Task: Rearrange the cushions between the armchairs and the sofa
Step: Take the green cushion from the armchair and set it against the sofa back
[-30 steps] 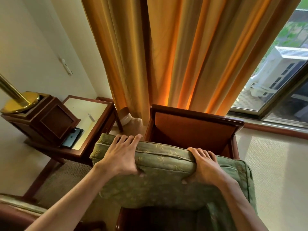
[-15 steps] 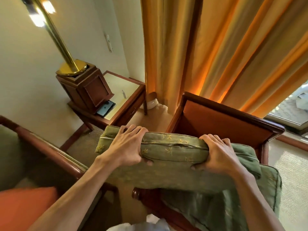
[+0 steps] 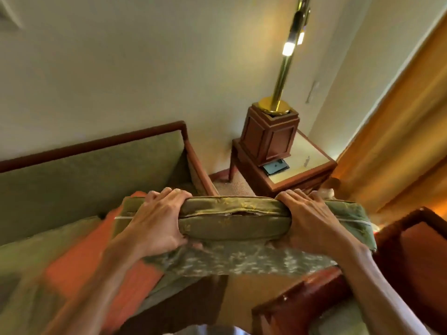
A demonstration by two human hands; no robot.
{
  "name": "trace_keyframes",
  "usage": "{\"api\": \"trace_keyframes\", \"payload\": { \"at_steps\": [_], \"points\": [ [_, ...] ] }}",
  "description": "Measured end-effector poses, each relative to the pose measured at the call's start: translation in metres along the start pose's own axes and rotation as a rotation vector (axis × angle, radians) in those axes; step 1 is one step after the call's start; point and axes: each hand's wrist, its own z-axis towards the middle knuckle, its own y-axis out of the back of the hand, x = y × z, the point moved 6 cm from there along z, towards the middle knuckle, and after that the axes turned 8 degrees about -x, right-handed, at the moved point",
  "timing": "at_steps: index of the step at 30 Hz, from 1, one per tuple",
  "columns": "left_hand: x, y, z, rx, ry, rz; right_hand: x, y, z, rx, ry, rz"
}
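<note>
A thick green patterned cushion [image 3: 234,221] is held up in front of me, zip edge facing me. My left hand [image 3: 157,221] grips its left part and my right hand [image 3: 312,226] grips its right part, fingers curled over the top edge. The cushion hangs in the air between the green sofa [image 3: 84,175] on the left and the wooden armchair [image 3: 408,257] at lower right. An orange cushion [image 3: 92,262] lies on the sofa seat, partly under my left arm. The cushion's lower half is hidden behind my hands.
A wooden side table [image 3: 312,163] stands in the corner with a brass floor lamp [image 3: 283,81] on a wooden box base and a phone [image 3: 275,166]. Orange curtains [image 3: 396,131] hang on the right. The sofa's wooden arm [image 3: 198,165] lies just beyond the cushion.
I have turned left with the cushion in both hands. It has left the armchair and now hangs near the sofa; the window has gone out of view.
</note>
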Motion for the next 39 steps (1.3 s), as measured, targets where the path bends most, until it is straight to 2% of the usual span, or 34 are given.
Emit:
{"api": "trace_keyframes", "payload": {
  "at_steps": [5, 10, 15, 17, 20, 23, 27, 30, 33, 35, 39],
  "points": [
    [0.149, 0.041, -0.067, -0.073, 0.185, 0.124, 0.133, -0.050, 0.108, -0.007, 0.185, 0.082],
    [0.268, 0.035, -0.130, -0.055, 0.430, 0.175, 0.241, -0.127, 0.186, 0.026, 0.281, 0.111],
    [0.336, -0.032, -0.187, 0.040, 0.686, 0.138, 0.301, -0.227, 0.216, 0.111, 0.358, 0.106],
    [0.358, -0.039, -0.202, 0.003, 0.775, 0.101, 0.317, -0.240, 0.230, 0.083, 0.379, 0.117],
    [0.382, -0.038, -0.207, 0.071, 0.830, 0.094, 0.312, -0.238, 0.257, 0.147, 0.382, 0.079],
    [0.394, -0.040, -0.190, 0.096, 0.864, 0.086, 0.260, -0.238, 0.278, 0.255, 0.310, -0.009],
    [0.401, -0.047, -0.164, 0.125, 0.903, 0.120, 0.200, -0.241, 0.292, 0.374, 0.203, 0.063],
    [0.399, -0.044, -0.144, 0.313, 0.961, 0.203, 0.187, -0.249, 0.297, 0.411, 0.196, 0.215],
    [0.379, -0.045, -0.102, 0.529, 1.030, 0.272, 0.182, -0.255, 0.298, 0.368, 0.195, 0.306],
    [0.346, -0.060, -0.053, 0.567, 0.936, 0.311, 0.178, -0.258, 0.296, 0.334, 0.184, 0.362],
    [0.233, -0.123, 0.059, 0.449, 0.611, 0.219, 0.172, -0.264, 0.290, 0.265, 0.222, 0.423]
  ]
}}
